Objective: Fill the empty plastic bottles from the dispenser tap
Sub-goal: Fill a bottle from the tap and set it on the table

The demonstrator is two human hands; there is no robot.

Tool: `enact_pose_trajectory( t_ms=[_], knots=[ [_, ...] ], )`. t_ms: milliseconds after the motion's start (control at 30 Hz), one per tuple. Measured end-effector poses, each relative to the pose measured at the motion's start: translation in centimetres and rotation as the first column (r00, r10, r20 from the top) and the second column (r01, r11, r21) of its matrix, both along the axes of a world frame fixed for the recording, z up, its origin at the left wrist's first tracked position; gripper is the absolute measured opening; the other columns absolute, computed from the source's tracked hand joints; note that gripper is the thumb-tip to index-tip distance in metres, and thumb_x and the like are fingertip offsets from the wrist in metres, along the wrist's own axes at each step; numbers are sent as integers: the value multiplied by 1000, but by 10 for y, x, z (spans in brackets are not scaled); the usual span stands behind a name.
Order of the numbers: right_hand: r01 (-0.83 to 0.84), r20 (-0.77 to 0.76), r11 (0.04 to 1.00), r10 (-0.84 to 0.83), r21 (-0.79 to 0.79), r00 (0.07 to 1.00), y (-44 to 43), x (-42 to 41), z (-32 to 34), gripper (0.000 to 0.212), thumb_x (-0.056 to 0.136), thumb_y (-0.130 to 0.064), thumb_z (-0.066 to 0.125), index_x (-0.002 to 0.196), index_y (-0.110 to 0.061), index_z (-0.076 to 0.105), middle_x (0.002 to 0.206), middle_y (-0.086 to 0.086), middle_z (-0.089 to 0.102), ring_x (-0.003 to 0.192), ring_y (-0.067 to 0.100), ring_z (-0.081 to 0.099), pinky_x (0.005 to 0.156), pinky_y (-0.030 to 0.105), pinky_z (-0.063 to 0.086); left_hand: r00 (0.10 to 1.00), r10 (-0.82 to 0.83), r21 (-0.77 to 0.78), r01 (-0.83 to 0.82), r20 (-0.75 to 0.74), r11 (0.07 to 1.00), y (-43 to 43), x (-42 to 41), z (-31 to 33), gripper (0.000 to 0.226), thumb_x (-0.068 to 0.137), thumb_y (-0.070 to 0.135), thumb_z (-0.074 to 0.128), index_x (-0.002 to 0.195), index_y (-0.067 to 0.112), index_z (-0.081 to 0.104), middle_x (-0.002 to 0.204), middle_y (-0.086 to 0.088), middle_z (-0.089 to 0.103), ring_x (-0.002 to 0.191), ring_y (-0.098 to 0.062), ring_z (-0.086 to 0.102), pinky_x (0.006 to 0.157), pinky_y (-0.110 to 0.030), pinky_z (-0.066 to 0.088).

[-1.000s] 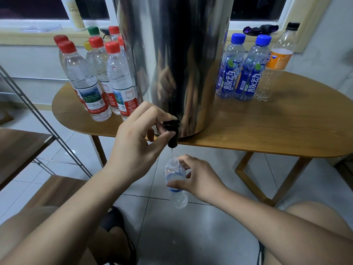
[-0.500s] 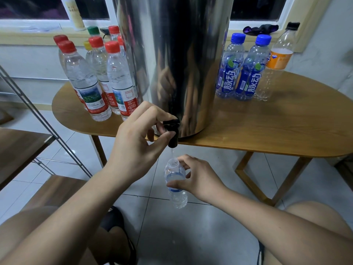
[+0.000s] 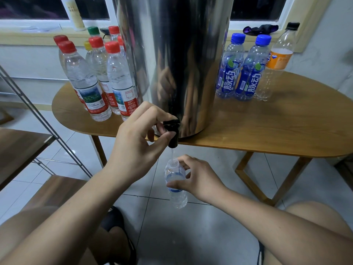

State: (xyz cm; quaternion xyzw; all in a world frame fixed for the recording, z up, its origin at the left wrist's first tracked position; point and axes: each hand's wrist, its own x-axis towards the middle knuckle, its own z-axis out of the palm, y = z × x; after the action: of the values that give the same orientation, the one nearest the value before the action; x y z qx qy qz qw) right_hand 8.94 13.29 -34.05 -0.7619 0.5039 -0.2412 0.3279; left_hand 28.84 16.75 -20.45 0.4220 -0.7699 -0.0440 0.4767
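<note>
Head view, looking down over my arms: my left hand (image 3: 137,142) pinches the black tap (image 3: 172,131) at the foot of the steel dispenser (image 3: 181,54), thumb under the lever and forefinger curled over it. A thin stream of water (image 3: 172,154) falls from the spout into the open neck of the small bottle (image 3: 176,186). My right hand (image 3: 198,180) holds that bottle upright just below the tap, above the tiled floor (image 3: 191,236), with thumb and fingers curled round its shoulder and label. I cannot tell how full it is.

The dispenser stands at the near edge of the wooden table (image 3: 267,127). To its left is a cluster of red-capped bottles (image 3: 89,83), with one green and one yellow cap among them. To its right stand two blue-capped bottles (image 3: 246,73) and, just beside them, an orange-labelled bottle (image 3: 275,60) with a black cap.
</note>
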Motion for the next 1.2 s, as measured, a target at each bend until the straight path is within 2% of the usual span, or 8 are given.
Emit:
enact_pose_trajectory(
  t_ms=[67,200,333,600,700,1200],
  knots=[
    [0,-3,1000,0,2,1000,0,0,0,70,71,-64,91,129,-38,62,119,-18,69,106,6,65,90,38,60,1000,-1,-4,1,-1,1000,0,0,0,36,92,1,84,111,25,66,102,5,59,83,-10,62,68,-22,49],
    [-4,-12,1000,4,-5,1000,0,0,1,68,72,-63,91,129,-38,62,119,-19,69,106,5,64,90,36,60,1000,2,2,-2,2,1000,0,0,0,28,92,1,84,110,17,70,102,4,60,84,-11,63,68,-24,50],
    [-2,-14,1000,2,0,1000,0,0,1,69,72,-63,91,129,-39,62,119,-18,69,106,6,64,90,37,60,1000,-1,8,1,3,1000,0,0,0,27,92,1,84,110,16,70,103,4,60,84,-13,63,67,-26,50],
    [-4,-10,1000,4,-3,1000,0,0,1,68,73,-63,91,128,-38,62,118,-18,69,105,5,65,89,37,60,1000,-6,5,6,-2,1000,1,0,1,34,92,1,84,110,22,66,102,5,59,83,-10,63,67,-25,50],
    [-3,-8,1000,3,-9,1000,-1,0,0,67,73,-63,91,128,-38,63,117,-19,69,105,4,64,90,37,60,1000,-1,11,1,5,1000,0,0,0,27,92,1,85,109,15,70,102,5,60,83,-9,63,67,-27,50],
    [-9,-7,1000,9,-7,1000,-1,0,-1,69,73,-63,91,130,-38,62,120,-20,68,108,4,64,92,37,60,1000,-4,16,4,-1,1000,0,1,-1,24,92,-1,84,109,10,71,103,3,61,84,-12,65,65,-31,51]
  ],
)
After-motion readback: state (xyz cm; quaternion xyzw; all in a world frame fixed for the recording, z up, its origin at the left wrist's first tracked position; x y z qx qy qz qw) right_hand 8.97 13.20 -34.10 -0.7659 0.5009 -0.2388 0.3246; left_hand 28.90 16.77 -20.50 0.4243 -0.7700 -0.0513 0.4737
